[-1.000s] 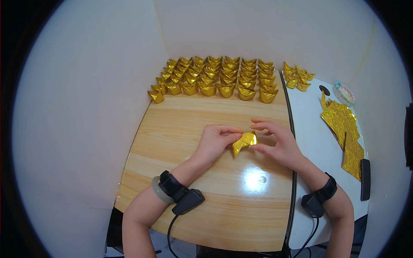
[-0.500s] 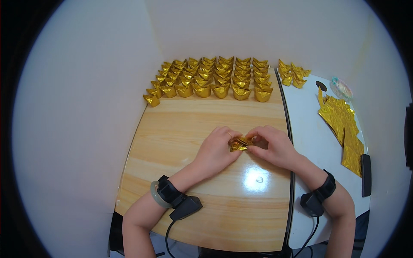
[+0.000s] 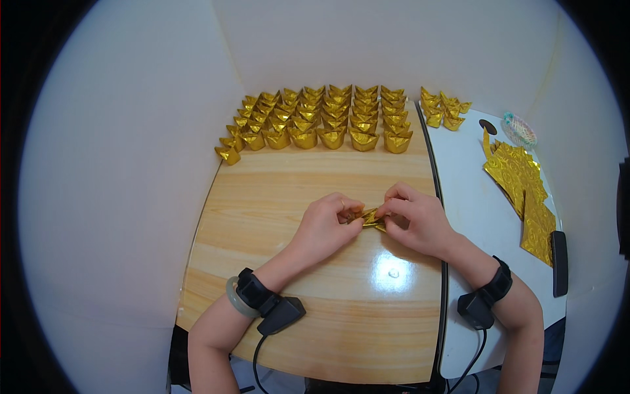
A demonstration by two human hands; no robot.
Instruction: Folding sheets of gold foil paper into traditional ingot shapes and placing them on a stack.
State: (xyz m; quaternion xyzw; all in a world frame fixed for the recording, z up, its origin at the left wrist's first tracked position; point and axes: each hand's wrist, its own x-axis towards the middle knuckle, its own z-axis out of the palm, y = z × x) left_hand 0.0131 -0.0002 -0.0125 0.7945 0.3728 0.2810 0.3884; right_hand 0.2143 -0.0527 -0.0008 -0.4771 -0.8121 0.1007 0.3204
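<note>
Between my two hands, over the middle of the wooden table (image 3: 295,308), is a small piece of folded gold foil paper (image 3: 371,219). My left hand (image 3: 328,222) pinches its left end between thumb and fingers. On the other end, my right hand (image 3: 416,220) grips the paper with thumb and forefinger, the hand arched over it. Fingers partly cover the folds, so the exact shape is hard to make out. Beyond my hands, several finished gold paper ingots (image 3: 333,136) stand in rows along the table's far side.
On the white table (image 3: 469,197) to the right lie fanned gold foil sheets (image 3: 515,172) and a black bar-shaped object (image 3: 559,264). A few gold paper pieces (image 3: 451,122) and a pastel woven-looking item (image 3: 520,129) sit farther back. White walls stand left, behind and right.
The folded paper has tilted and looks narrower between my hands. My right fingers have lifted and bent more over it; the left fingers have shifted slightly.
</note>
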